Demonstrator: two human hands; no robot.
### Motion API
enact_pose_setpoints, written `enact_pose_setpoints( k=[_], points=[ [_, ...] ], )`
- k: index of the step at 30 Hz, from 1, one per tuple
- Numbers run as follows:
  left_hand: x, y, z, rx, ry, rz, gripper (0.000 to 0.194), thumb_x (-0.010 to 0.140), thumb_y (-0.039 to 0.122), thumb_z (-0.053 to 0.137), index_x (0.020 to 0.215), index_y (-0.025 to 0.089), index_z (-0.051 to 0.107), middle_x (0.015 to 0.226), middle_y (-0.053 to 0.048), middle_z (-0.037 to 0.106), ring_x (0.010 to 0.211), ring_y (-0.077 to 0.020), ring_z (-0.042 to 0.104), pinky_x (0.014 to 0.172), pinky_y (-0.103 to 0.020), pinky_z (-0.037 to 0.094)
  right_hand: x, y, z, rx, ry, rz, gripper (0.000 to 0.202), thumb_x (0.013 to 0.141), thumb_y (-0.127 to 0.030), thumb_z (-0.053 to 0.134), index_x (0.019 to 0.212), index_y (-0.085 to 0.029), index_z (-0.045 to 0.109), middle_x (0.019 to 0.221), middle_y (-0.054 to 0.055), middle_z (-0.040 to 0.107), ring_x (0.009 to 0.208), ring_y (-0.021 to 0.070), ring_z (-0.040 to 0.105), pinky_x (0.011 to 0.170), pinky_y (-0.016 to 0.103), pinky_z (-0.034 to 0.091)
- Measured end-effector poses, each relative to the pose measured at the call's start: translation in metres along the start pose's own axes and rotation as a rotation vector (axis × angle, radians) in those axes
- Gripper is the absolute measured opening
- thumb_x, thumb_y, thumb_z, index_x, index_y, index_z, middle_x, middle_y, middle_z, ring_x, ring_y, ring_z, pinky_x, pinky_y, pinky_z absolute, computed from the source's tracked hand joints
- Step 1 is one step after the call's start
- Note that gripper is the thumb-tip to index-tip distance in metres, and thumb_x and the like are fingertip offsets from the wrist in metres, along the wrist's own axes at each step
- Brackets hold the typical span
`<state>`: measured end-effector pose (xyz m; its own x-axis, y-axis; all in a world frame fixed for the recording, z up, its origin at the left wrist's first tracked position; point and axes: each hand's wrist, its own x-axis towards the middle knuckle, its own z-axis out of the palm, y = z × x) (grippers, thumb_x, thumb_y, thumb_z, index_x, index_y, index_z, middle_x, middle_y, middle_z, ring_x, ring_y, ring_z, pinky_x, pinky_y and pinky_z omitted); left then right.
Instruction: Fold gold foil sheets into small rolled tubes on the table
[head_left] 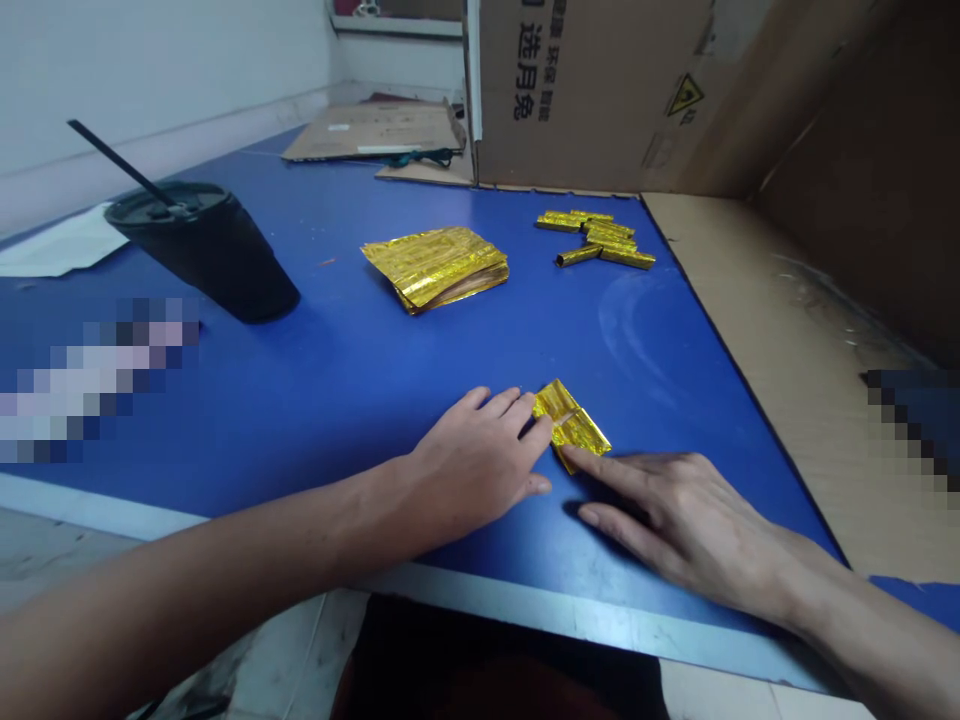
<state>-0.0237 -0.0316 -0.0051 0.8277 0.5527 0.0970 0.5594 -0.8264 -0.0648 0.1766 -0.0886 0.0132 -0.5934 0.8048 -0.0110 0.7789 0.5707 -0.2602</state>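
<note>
A small sheet of gold foil paper (571,416), its edges folded in toward a pale strip along the middle, lies on the blue table near the front. My left hand (484,450) rests palm down with fingers stretched out, its fingertips touching the sheet's left edge. From the right, my right hand (667,510) reaches in with its index finger on the sheet's lower edge and its thumb apart on the table side. Beyond them sits a stack of gold foil paper (439,262). Several folded gold foil pieces (606,238) lie in a heap at the back right.
A dark cup with a black straw (202,250) stands at the left on the blue table (330,370). Flat cardboard (375,130) lies at the back. A large cardboard box (600,110) rises behind, and a cardboard sheet (757,300) covers the right side. A pixelated patch is at left.
</note>
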Motion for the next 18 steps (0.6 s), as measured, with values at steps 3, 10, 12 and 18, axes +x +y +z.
enact_pose_setpoints(
  k=[3, 10, 12, 18],
  points=[
    [-0.0005, 0.0006, 0.0016, 0.007, 0.005, 0.0, 0.05, 0.081, 0.045, 0.048, 0.119, 0.014, 0.045, 0.122, -0.015, 0.049, 0.115, -0.0282, 0.043, 0.09, -0.042, 0.034, 0.0005, 0.0009, 0.0023, -0.025, 0.005, -0.002, 0.036, 0.088, -0.034, 0.039, 0.117, -0.018, 0.051, 0.089, 0.007, 0.068, 0.073, 0.0164, 0.064, 0.063, 0.027, 0.049],
    [-0.0006, 0.0015, -0.0005, 0.009, -0.02, -0.013, 0.051, 0.082, 0.046, 0.047, 0.122, 0.015, 0.043, 0.12, -0.014, 0.051, 0.115, -0.0278, 0.043, 0.092, -0.042, 0.033, 0.0021, -0.002, 0.0029, -0.048, -0.062, 0.023, 0.034, 0.088, -0.032, 0.038, 0.114, -0.016, 0.054, 0.082, 0.007, 0.068, 0.073, 0.0173, 0.064, 0.065, 0.028, 0.048],
    [-0.0013, 0.0021, -0.001, 0.012, -0.015, -0.017, 0.051, 0.082, 0.046, 0.047, 0.122, 0.013, 0.044, 0.121, -0.014, 0.05, 0.115, -0.0274, 0.044, 0.092, -0.042, 0.033, 0.0022, -0.0027, 0.0024, -0.051, -0.081, 0.029, 0.034, 0.088, -0.033, 0.037, 0.113, -0.016, 0.054, 0.08, 0.007, 0.068, 0.072, 0.0173, 0.064, 0.064, 0.028, 0.048],
    [-0.0032, 0.0032, 0.0006, 0.016, 0.015, -0.017, 0.055, 0.081, 0.05, 0.046, 0.12, 0.01, 0.046, 0.124, -0.016, 0.049, 0.116, -0.0275, 0.043, 0.093, -0.044, 0.032, 0.0033, -0.0056, 0.0009, -0.027, -0.074, 0.004, 0.032, 0.087, -0.032, 0.039, 0.109, -0.014, 0.055, 0.076, 0.007, 0.067, 0.069, 0.0169, 0.063, 0.061, 0.026, 0.046]
  ],
)
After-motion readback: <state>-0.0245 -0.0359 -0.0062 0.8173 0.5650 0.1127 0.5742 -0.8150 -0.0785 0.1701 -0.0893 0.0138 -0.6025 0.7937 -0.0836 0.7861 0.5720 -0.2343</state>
